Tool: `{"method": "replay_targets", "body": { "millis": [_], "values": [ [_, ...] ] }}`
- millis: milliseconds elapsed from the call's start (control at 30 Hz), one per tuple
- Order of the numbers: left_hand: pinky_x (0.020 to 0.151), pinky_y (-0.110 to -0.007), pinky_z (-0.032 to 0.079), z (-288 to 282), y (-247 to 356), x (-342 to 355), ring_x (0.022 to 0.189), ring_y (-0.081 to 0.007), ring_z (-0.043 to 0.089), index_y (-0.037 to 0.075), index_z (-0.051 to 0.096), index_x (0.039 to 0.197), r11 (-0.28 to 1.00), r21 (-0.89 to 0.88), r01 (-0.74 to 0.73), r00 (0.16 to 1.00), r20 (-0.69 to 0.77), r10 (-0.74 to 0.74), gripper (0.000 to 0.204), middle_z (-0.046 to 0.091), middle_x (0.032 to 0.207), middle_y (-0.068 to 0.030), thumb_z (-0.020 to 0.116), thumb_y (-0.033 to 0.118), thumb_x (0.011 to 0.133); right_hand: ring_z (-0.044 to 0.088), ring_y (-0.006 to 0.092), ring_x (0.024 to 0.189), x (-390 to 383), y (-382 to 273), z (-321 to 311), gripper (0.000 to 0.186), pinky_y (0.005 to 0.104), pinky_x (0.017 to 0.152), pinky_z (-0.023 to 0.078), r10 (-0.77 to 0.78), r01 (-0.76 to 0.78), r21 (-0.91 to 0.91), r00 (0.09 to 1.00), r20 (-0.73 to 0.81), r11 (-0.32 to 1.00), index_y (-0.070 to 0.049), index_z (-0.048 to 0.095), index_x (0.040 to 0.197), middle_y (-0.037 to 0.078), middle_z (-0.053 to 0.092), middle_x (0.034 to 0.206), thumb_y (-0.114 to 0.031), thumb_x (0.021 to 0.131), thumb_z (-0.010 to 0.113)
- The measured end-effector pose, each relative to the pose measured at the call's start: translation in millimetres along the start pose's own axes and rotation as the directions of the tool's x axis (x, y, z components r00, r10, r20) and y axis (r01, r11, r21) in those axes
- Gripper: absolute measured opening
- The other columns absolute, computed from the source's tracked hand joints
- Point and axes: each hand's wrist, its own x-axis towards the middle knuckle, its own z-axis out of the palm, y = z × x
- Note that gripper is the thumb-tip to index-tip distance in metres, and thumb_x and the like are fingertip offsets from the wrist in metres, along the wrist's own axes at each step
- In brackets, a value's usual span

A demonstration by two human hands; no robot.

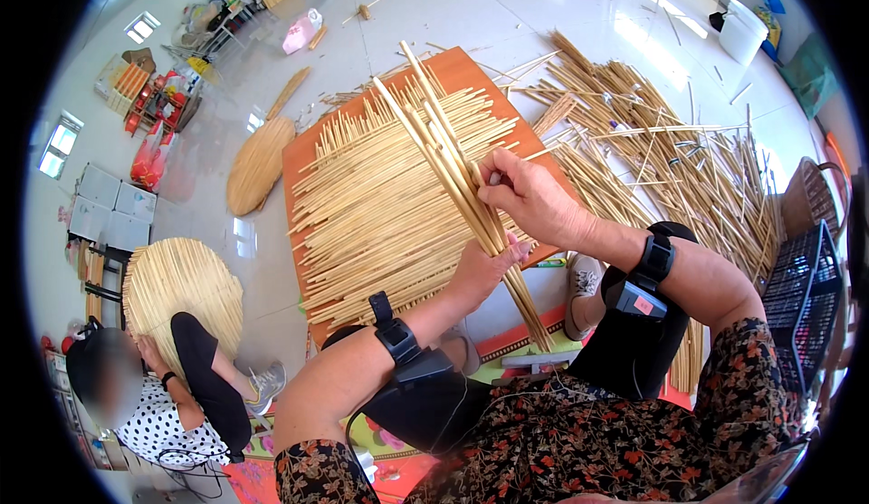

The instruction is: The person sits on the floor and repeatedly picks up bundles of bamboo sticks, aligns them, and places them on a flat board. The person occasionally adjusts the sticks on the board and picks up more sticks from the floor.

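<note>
A loose bundle of pale straw-coloured stalks (457, 182) slants across the near right part of a low board. My left hand (489, 271) is wrapped round its lower part, the thumb along the stalks. Higher up, my right hand (529, 198) pinches at the bundle's right side, thumb and forefinger together on a stalk. Under the bundle a broad layer of stalks (380, 210) lies side by side across the orange-brown board (304, 158). The bundle's lower ends hang past the board's near edge, above my lap.
A big heap of stalks (665, 133) spreads over the floor at right. Round woven stalk discs lie at left, one flat (261, 167), another (184, 287) held by a seated person (172, 404). A dark plastic crate (801, 305) stands far right, a white bucket (742, 31) behind.
</note>
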Motion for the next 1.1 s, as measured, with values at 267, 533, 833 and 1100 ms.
{"method": "replay_targets", "body": {
  "millis": [267, 533, 833, 1100],
  "values": [
    [0.073, -0.028, 0.052, 0, 16, -8, 0.083, -0.0129, 0.064, 0.002, 0.064, 0.097, 0.984, 0.175, 0.019, 0.996, 0.080, -0.033, 0.021, 0.069, 0.088, -0.0061, 0.064, 0.023, 0.099, 0.056, 0.0077, 0.070, 16, 0, -24, 0.019, 0.0228, 0.066, 0.050, 0.002, 0.163, 0.562, 0.960, -0.281, 0.811, -0.005, 0.060, 0.108, -0.001, 0.057, 0.084, -0.019, 0.108, 0.048],
    [0.082, -0.031, 0.052, 0, 6, -9, 0.087, -0.0152, 0.065, 0.000, 0.067, 0.098, 0.998, 0.068, -0.005, 0.999, 0.045, 0.002, 0.024, 0.070, 0.090, -0.0075, 0.061, 0.022, 0.100, 0.039, 0.0047, 0.053, 28, -2, -71, 0.027, 0.0202, 0.046, 0.031, 0.088, 0.392, 0.674, 0.824, -0.560, 0.626, -0.007, 0.060, 0.116, -0.001, 0.054, 0.077, -0.027, 0.109, 0.044],
    [0.084, -0.029, 0.050, -8, 2, -20, 0.090, -0.0131, 0.065, 0.002, 0.067, 0.097, 0.981, 0.195, 0.020, 0.991, 0.123, -0.044, 0.018, 0.069, 0.090, -0.0055, 0.063, 0.020, 0.097, 0.040, 0.0029, 0.052, 19, 7, -86, 0.025, 0.0193, 0.045, 0.029, 0.128, 0.148, 0.631, 0.920, -0.370, 0.762, -0.004, 0.067, 0.096, -0.003, 0.054, 0.071, -0.027, 0.102, 0.059],
    [0.085, -0.029, 0.049, -9, -3, -19, 0.093, -0.0115, 0.063, 0.003, 0.069, 0.095, 0.988, 0.150, 0.041, 0.991, 0.118, -0.059, 0.014, 0.069, 0.092, -0.0033, 0.069, 0.017, 0.094, 0.042, 0.0003, 0.057, 6, -9, -74, 0.027, 0.0172, 0.048, 0.031, 0.064, 0.000, 0.543, 0.993, -0.099, 0.840, -0.007, 0.069, 0.093, -0.005, 0.055, 0.071, -0.032, 0.101, 0.061]
  ]
}}
